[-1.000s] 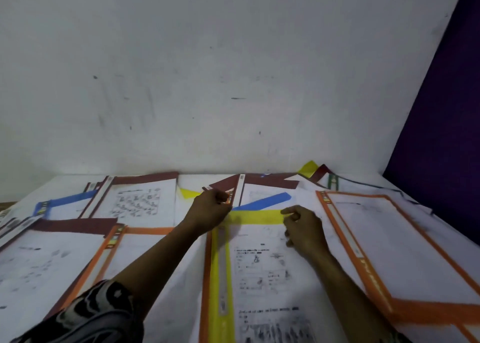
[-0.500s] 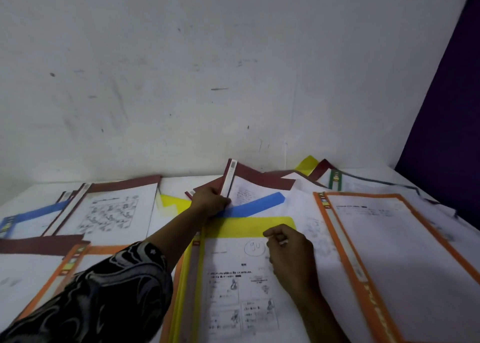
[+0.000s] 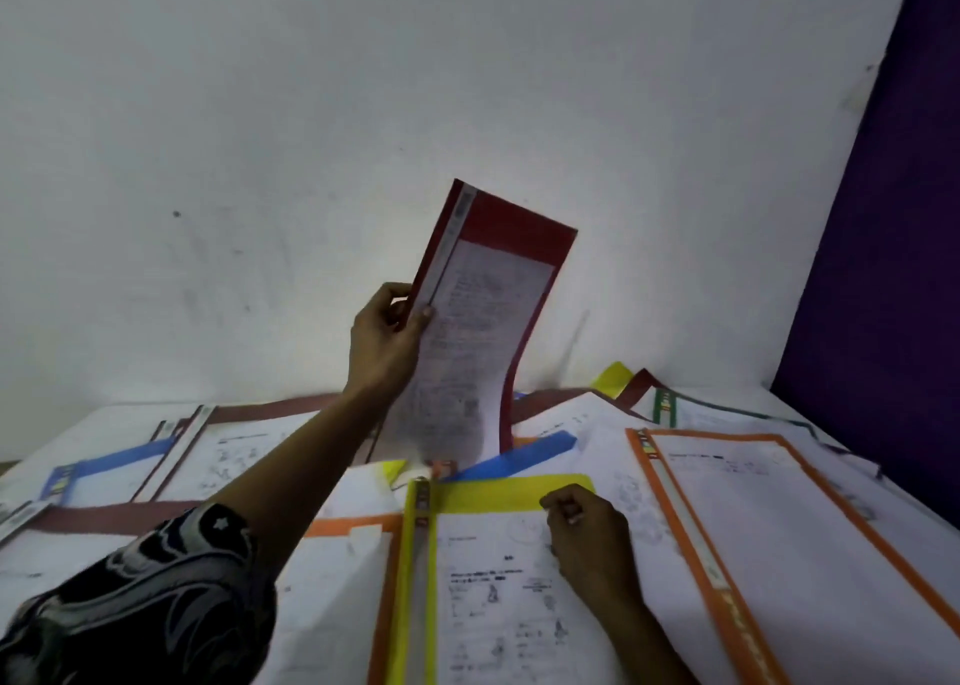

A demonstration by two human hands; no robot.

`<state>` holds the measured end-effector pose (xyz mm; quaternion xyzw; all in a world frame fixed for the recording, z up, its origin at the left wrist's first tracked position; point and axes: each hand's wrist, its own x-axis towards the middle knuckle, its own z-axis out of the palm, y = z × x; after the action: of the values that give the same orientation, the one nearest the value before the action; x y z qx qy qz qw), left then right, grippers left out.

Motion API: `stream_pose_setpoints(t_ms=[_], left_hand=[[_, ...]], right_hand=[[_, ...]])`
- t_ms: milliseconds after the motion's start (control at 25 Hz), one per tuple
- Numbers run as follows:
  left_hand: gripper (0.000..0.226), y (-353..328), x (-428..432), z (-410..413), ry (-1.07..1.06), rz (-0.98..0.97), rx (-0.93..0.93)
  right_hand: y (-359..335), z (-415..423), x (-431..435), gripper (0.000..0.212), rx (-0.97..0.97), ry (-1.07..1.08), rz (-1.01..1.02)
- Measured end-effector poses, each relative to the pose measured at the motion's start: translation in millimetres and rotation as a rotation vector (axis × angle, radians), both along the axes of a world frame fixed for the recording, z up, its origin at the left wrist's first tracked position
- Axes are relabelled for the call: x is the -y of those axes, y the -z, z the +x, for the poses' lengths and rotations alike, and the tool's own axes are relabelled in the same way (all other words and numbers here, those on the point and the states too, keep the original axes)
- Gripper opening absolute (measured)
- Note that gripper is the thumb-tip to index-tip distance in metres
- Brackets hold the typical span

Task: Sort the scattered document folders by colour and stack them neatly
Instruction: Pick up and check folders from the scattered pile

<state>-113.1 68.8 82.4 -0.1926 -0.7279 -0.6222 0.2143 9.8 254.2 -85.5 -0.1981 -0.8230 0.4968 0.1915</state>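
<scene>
Red folder [image 3: 498, 279] is up off the pile, standing nearly upright in front of the wall [image 3: 260, 113] above the back-centre of the counter [image 3: 78, 424]. Its clear cover faces the camera with a printed sheet inside. The lower half sags and bends, and the bottom edge dips in among the folders below; can't tell if it has cleared them. Left hand [image 3: 387, 341] grips it at the spine edge about mid-height, thumb in front and fingers wrapped behind. Right hand [image 3: 587, 534] rests on the yellow folder [image 3: 498, 492] just below, fingers curled under into a loose fist, with nothing visibly held.

A blue folder [image 3: 524, 456] lies slanted between the red one's foot and the yellow one. An orange folder [image 3: 727, 435] lies to the right. Dark red folders [image 3: 114, 515] lie at the left, near another blue one [image 3: 119, 458].

Step in hand, as I judge it: pull out the red folder and take it to its colour group.
- Lift straight up until the floppy lower end is free, or it may drag the blue folder along.
- Keep the right hand pressing the yellow folder to hold the pile down.
- Carry it left to the dark reds.
- Lay it spine to spine and square the corners.
</scene>
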Motion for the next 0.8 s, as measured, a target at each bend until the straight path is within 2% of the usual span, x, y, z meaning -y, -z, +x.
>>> stream_pose_setpoints(t_ms=[80, 120, 200, 240, 280, 400, 480, 560, 600, 680, 800], left_hand=[[0.009, -13.3, 24.8, 20.4, 0.083, 0.086, -0.006], [0.007, -18.4, 36.6, 29.5, 0.111, 0.118, -0.004], [0.006, -26.5, 62.3, 42.6, 0.162, 0.192, 0.033], [0.008, -31.2, 73.9, 48.0, 0.192, 0.224, 0.066], [0.014, -36.4, 84.7, 52.5, 0.220, 0.245, 0.105], [0.031, -46.2, 116.7, 58.0, 0.213, 0.220, 0.201], [0.033, -36.4, 148.5, 55.2, 0.142, 0.227, 0.261], [0.030, -6.8, 183.1, 48.4, 0.036, 0.213, 0.373], [0.026, 14.5, 200.7, 43.0, -0.060, 0.123, 0.430], [0.018, 56.0, 229.4, 33.3, -0.254, -0.175, 0.518], [0.043, 101.0, 255.5, 12.2, -0.400, -0.555, 0.642]], right_hand=[[-14.9, 1.1, 3.2, 0.007, 0.038, -0.030, -0.104], [-27.0, 0.4, 6.9, 0.018, 0.034, -0.060, -0.147], [-50.0, -5.8, 17.9, 0.071, -0.091, -0.113, -0.219], [-65.7, -5.1, 27.4, 0.080, -0.193, -0.131, -0.260], [-78.7, -6.7, 36.2, 0.072, -0.287, -0.169, -0.290], [-107.7, -9.8, 61.4, 0.028, -0.405, -0.195, -0.258], [-107.9, -12.2, 79.9, 0.020, -0.396, -0.247, -0.246], [-95.4, -15.7, 93.2, 0.015, -0.377, -0.242, -0.335], [-84.5, -18.3, 98.8, 0.016, -0.352, -0.235, -0.440], [-59.1, -21.1, 107.0, 0.023, -0.268, -0.250, -0.627], [-28.1, -25.4, 113.8, 0.042, -0.146, -0.303, -0.807]])
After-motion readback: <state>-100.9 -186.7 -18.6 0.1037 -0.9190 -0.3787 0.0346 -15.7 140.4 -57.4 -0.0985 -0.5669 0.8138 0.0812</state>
